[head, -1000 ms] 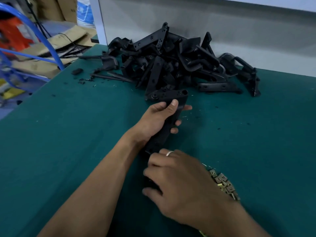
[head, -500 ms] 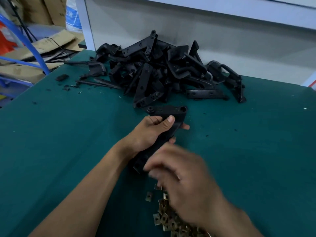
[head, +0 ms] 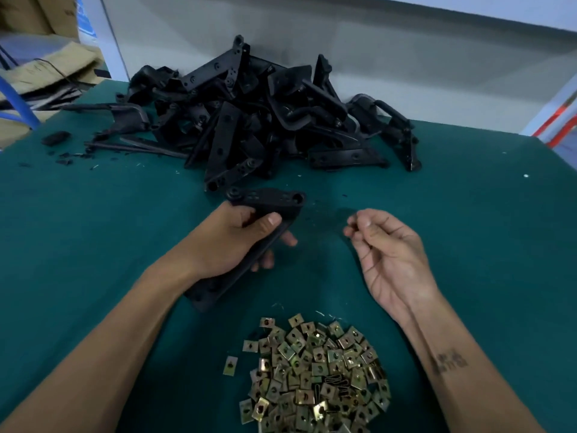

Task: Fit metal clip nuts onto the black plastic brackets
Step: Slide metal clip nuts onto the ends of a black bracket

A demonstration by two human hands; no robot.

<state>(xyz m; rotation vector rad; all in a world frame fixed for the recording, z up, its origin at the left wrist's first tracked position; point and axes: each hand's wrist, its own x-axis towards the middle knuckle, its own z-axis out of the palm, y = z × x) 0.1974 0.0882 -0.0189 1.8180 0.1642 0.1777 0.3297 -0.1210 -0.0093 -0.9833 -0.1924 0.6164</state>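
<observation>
My left hand [head: 231, 242] grips a long black plastic bracket [head: 268, 198] around its middle. The bracket's wide end with two holes points away from me and its near end rests on the green mat. My right hand [head: 390, 254] hovers palm-up to the right of the bracket, apart from it. Its fingertips and thumb pinch together on something small, apparently a clip nut, mostly hidden by the fingers. A heap of brass-coloured clip nuts [head: 315, 376] lies near me between my forearms.
A big pile of black brackets [head: 249, 120] sits at the back against the grey wall. Black scraps [head: 56, 139] lie at the left. The green mat [head: 468, 214] stretches to the right; cardboard and blue tubing stand beyond the table's left edge.
My right hand left the bracket's near end, dipped to the clip nut heap, then rose to the right with pinched fingers. The left hand kept its grip on the bracket.
</observation>
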